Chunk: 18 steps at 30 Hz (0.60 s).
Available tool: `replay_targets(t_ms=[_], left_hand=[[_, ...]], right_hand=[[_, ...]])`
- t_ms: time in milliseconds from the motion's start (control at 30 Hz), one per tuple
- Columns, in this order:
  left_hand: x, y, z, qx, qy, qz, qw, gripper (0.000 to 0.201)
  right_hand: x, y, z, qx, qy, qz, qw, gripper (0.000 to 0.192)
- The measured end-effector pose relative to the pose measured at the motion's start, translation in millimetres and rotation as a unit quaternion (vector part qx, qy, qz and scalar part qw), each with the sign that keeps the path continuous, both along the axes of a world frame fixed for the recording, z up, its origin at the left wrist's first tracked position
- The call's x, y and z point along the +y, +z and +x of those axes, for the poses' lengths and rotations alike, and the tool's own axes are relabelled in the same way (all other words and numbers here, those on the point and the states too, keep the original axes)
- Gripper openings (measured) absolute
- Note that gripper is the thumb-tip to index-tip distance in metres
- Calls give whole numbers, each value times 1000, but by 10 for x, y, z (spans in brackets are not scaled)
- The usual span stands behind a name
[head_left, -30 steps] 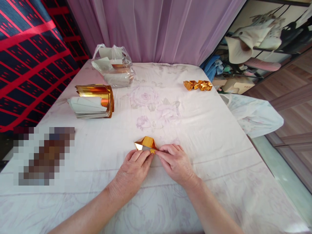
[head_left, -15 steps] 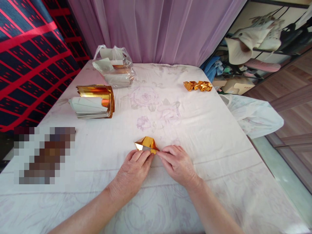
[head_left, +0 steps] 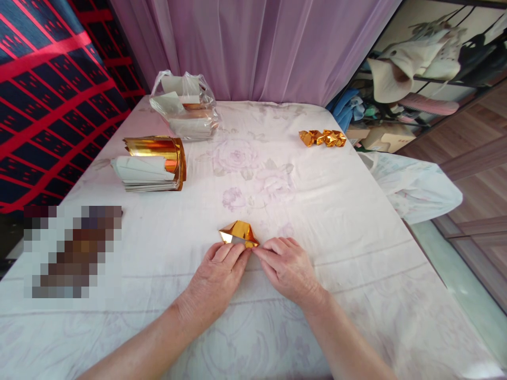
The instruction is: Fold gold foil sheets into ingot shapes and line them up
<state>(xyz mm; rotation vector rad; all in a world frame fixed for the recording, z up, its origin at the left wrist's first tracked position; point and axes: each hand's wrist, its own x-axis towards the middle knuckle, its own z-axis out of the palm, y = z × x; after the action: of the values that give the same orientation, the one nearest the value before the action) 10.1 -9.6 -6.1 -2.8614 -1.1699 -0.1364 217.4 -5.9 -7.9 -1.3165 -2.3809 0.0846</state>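
Observation:
A partly folded sheet of shiny gold foil paper (head_left: 240, 230) lies on the table in front of me, its middle raised and its ends pointed. My left hand (head_left: 217, 272) is closed on its near edge, fingers bent over the fold. My right hand (head_left: 288, 266) pinches the right tip of the paper with thumb and forefinger, close beside the left fingertips. The fingers cover the near edge of the paper.
A curved stack of gold foil paper (head_left: 152, 171) stands at the left. Behind it sits a clear plastic bag (head_left: 186, 108) of paper. Folded gold pieces (head_left: 321, 138) line up at the back right. A pixelated patch (head_left: 79, 253) hides something at the left.
My right fingers have shifted slightly left along the near edge, towards the left fingertips. The gold paper stays in the same place.

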Motion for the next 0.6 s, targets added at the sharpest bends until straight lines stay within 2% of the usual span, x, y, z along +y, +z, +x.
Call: replay_targets(t_ms=[233, 600], left_hand=[[11, 2, -8, -14, -4, 5, 1000, 46], [11, 20, -11, -14, -11, -12, 1000, 47]], right_hand=[[-19, 8, 1, -14, -34, 12, 999, 23], [-28, 7, 8, -27, -37, 12, 999, 21]])
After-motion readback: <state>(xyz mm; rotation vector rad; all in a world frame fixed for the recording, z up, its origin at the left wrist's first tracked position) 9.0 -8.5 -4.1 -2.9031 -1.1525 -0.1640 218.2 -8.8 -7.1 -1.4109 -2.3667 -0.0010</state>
